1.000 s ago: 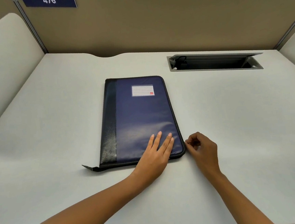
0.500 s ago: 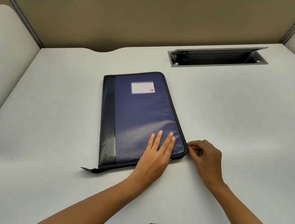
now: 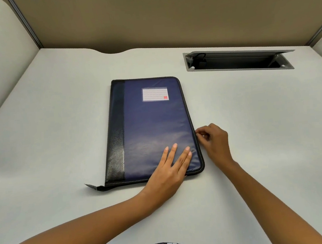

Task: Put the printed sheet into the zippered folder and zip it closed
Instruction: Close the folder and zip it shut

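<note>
A dark blue zippered folder [image 3: 152,122] with a black spine strip and a white label lies closed and flat on the grey desk. My left hand [image 3: 170,171] rests flat on its near right corner, fingers spread. My right hand [image 3: 214,142] pinches at the folder's right edge, about a third of the way up from the near corner; the zipper pull is hidden between its fingertips. A zipper tail sticks out at the near left corner. No printed sheet is visible.
A recessed cable slot [image 3: 238,60] with its lid up sits in the desk [image 3: 59,130] at the back right. Beige partition walls [image 3: 147,21] close off the back and both sides. A patterned piece of clothing shows at the bottom edge.
My right hand has moved from the folder's near right corner up along the right edge. My left hand stays pressed on the cover. The camera has tilted down.
</note>
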Available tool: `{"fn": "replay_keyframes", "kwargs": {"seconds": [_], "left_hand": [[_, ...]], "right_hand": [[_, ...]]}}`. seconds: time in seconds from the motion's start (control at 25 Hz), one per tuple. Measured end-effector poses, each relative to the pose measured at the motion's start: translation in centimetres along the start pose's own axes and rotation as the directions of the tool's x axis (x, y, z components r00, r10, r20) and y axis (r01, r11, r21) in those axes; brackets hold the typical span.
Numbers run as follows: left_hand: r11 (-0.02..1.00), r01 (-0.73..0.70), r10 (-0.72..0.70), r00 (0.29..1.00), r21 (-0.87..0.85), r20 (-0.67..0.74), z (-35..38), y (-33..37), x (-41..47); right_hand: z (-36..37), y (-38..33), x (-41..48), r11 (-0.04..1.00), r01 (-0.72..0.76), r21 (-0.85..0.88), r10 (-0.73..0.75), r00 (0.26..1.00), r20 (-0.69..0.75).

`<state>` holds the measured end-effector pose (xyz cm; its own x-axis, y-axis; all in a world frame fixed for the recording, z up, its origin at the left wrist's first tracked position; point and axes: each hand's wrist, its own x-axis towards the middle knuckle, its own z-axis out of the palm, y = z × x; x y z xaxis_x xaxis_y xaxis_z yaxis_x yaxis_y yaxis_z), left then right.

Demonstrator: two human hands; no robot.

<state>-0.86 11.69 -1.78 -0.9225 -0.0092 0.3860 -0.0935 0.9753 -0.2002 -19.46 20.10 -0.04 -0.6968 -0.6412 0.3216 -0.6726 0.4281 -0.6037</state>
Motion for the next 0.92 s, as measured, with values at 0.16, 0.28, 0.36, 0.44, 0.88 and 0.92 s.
{"fn": "replay_keyframes", "kwargs": {"seconds": [0.16,0.28,0.36,0.44,0.88,0.92], "left_hand": [[1.0,0.001,-0.001,1.0,0.0,0.018,0.1,0.0,0.0],[0.999,-0.003,0.005,0.999,-0.035,0.049,-0.3,0.0,0.1],[0.996,0.024,-0.016,0.995,-0.086,0.099,-0.7,-0.1,0.1],[0.977,0.064,-0.038,0.991,-0.203,0.126,-1.2,-0.7,0.2],[0.835,-0.15,0.269,0.95,-0.53,0.156,1.8,-9.2,12.3],[0.818,-0.199,0.331,0.93,-0.539,0.159,2.3,-9.4,13.1]], "right_hand": [[1.4,0.0,4.2,0.999,-0.038,0.0,0.038,0.999,0.021],[2.3,-0.1,7.3,0.998,-0.07,-0.011,0.07,0.996,0.052],[2.7,0.1,8.3,0.997,-0.077,-0.02,0.078,0.995,0.064],[2.8,0.4,8.2,0.998,-0.065,-0.02,0.066,0.996,0.058],[3.3,1.4,7.5,0.997,-0.063,0.048,0.063,0.998,0.011],[3.2,1.6,7.7,0.997,-0.062,0.052,0.061,0.998,0.02]]}}
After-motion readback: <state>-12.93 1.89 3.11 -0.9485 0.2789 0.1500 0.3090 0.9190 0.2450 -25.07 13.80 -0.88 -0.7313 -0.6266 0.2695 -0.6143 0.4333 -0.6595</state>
